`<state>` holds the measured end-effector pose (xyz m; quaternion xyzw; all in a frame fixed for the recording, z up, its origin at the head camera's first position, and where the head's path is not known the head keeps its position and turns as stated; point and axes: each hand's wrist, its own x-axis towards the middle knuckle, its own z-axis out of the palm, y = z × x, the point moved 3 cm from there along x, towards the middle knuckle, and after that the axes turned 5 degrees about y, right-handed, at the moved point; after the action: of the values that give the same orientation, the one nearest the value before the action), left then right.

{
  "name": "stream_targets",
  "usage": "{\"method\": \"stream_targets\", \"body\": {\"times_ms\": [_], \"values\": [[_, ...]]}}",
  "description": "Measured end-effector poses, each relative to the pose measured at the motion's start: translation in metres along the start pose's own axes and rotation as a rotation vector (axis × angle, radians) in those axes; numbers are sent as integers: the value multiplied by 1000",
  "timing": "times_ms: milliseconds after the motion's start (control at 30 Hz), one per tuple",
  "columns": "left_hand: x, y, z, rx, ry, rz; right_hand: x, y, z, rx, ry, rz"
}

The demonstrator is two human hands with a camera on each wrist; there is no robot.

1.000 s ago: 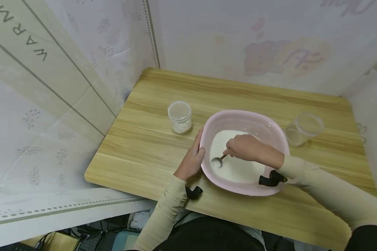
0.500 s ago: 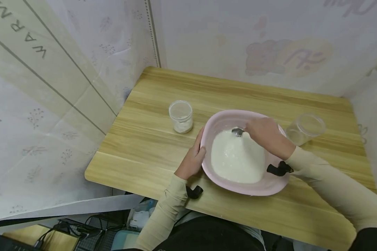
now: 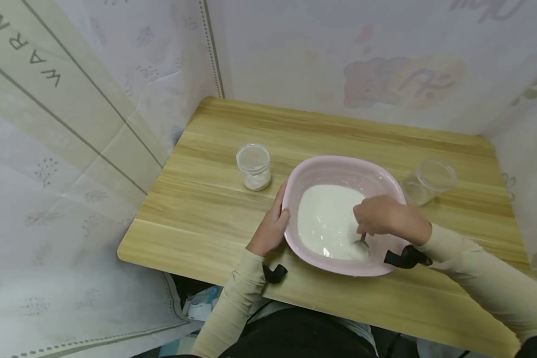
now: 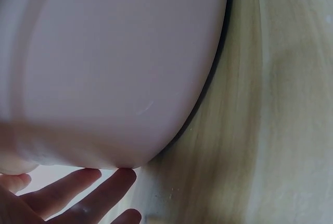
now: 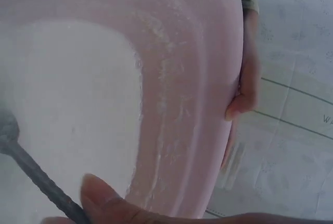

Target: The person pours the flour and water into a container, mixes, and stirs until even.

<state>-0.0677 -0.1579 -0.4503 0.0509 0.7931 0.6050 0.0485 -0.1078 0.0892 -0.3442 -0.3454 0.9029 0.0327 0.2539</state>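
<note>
A pink plastic basin [image 3: 337, 160] stands on the table, holding a pool of milky white liquid [image 3: 324, 214]. My left hand [image 3: 270, 227] holds the basin's left side, its thumb at the rim; in the left wrist view its fingertips touch the outer wall. Inside the basin, my right hand [image 3: 382, 216] grips the handle of a metal spoon [image 3: 362, 243]. The spoon's head dips into the liquid near the basin's right front. From the right wrist view, the spoon's twisted handle [image 5: 44, 185] runs down under the thumb.
To the basin's left stands a clear jar [image 3: 254, 169] with white stuff in its bottom. Another clear container [image 3: 429, 181] sits close to the right of the basin. The wooden table [image 3: 197, 199] is bordered by printed curtains [image 3: 295, 54] at the back and sides.
The spoon and right hand have swept from the liquid's left side to the back of the basin, then round to its right front. The left hand stays on the basin.
</note>
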Motion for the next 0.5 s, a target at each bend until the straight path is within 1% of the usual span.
{"method": "stream_targets", "body": {"times_ms": [67,267,400,500], "values": [[0,0,0,3,0,0,4,-6,3,89,-35,-22],[0,0,0,-14,-13,-6,25,-16,13,335,-22,-18],[0,0,0,-9,-8,-3,43,-16,20,422,19,4],[0,0,1,-14,-3,12,51,-11,20,441,65,31]]}}
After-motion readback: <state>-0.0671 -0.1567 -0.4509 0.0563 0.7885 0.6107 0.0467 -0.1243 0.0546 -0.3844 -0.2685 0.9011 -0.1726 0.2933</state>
